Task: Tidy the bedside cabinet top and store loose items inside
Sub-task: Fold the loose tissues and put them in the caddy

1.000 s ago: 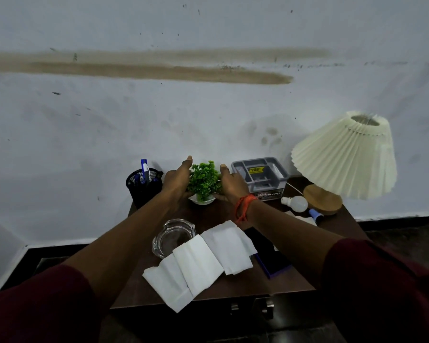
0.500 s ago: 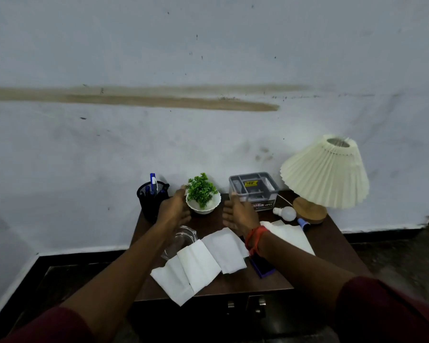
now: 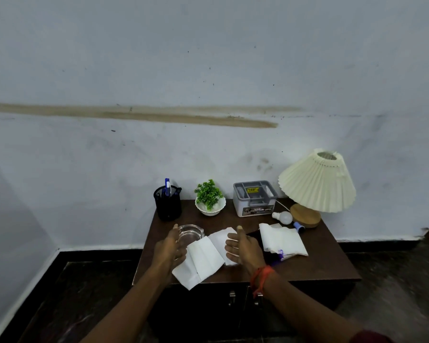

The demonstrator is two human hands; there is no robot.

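Observation:
On the dark wooden cabinet top (image 3: 327,266), white tissues (image 3: 203,258) lie at the front, overhanging the edge. My left hand (image 3: 170,248) hovers open over their left side, beside a glass ashtray (image 3: 192,231). Over the right side of those tissues my right hand (image 3: 243,246) is open, palm inward, holding nothing. More tissues (image 3: 282,240) lie to the right over a dark blue object (image 3: 279,257). At the back stand a small green plant in a white bowl (image 3: 209,201), a black mesh pen holder (image 3: 168,203) and a grey organiser box (image 3: 254,198).
A pleated cream lamp (image 3: 317,184) on a wooden base stands at the back right, with a loose bulb (image 3: 282,217) and a small blue-capped item (image 3: 299,226) beside it. The cabinet doors (image 3: 243,300) with metal handles are closed below. The wall runs directly behind.
Both hands let go of the plant and drew back towards me, over the front tissues. The plant now stands at the back between pen holder and box. The camera pulled back.

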